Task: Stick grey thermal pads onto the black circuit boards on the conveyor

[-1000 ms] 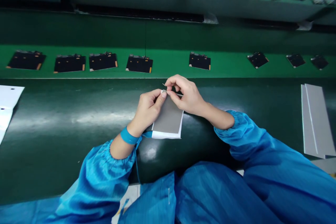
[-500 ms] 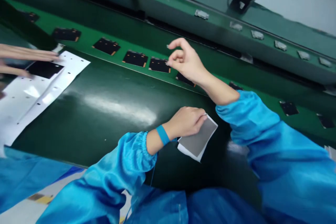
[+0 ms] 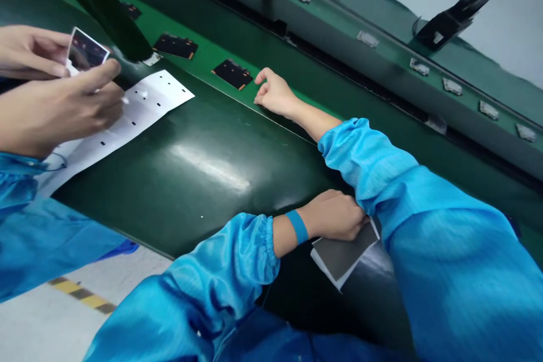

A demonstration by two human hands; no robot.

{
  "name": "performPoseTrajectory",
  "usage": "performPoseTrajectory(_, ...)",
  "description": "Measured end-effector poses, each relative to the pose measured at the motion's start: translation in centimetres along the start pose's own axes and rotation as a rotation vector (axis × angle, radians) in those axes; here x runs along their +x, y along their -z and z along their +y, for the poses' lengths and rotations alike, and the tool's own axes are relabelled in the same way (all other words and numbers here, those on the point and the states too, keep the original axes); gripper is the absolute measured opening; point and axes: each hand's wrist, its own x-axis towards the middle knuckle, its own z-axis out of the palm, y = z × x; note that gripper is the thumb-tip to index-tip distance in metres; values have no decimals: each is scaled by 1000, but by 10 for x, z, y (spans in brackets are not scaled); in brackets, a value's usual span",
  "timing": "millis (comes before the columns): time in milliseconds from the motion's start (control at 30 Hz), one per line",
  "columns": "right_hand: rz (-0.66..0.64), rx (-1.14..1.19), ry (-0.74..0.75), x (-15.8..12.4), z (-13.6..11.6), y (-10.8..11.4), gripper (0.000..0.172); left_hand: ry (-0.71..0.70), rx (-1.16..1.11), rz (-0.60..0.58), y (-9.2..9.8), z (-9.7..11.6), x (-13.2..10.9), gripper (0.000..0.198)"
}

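Note:
My left hand (image 3: 339,215) is closed on the upper corner of a small stack of grey rectangular sheets (image 3: 345,251) with white edges, low over the dark green table. Its fingertips are partly hidden. My right hand (image 3: 275,92) reaches over the bright green belt (image 3: 203,48), with thumb and forefinger curved and a gap between them; nothing shows in its fingers. Just left of those fingertips lies a flat black board (image 3: 232,73) with copper-coloured corners. Another black board (image 3: 175,46) lies farther left on the belt.
At left, a co-worker's hands (image 3: 63,90) hold a small dark glossy piece (image 3: 87,52) above a white sheet (image 3: 156,93) with black marks. A dark green post (image 3: 104,5) slants over the belt. Small grey parts (image 3: 367,39) line the upper ledge, near a black device (image 3: 449,20).
The view has swung left. My right hand has come down nearer the belt, beside a black board. The co-worker's hands have risen off the white sheet. My left hand keeps its grip.

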Motion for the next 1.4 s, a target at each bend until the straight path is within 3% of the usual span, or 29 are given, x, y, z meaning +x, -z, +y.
performPoseTrajectory(267, 37, -117, -50, -7, 6, 5, 36, -16, -11, 11, 5, 3, 0, 39)
performPoseTrajectory(467, 81, -201, -8, -5, 20, 7, 35, -31, 20, 2, 8, 5, 0, 41)
performPoseTrajectory(733, 94, -412, -103, -16, 8, 4, 47, -55, 10, 38, 5, 4, 2, 41)
performPoseTrajectory(900, 21, -503, -162, -22, -4, 39, 52, -53, -14, 53, 3, 6, 1, 37)
performPoseTrajectory(1033, 14, -371, -135, -17, -24, 60, 31, -60, -22, 59, 2, 6, 0, 34)
performPoseTrajectory(1200, -89, -62, -232, 15, -33, 29, 30, -120, 23, 122, -7, -2, -1, 28)
performPoseTrajectory(1400, -68, -5, -197, 36, -28, 1, 27, -205, 71, 224, -19, -11, 1, 30)
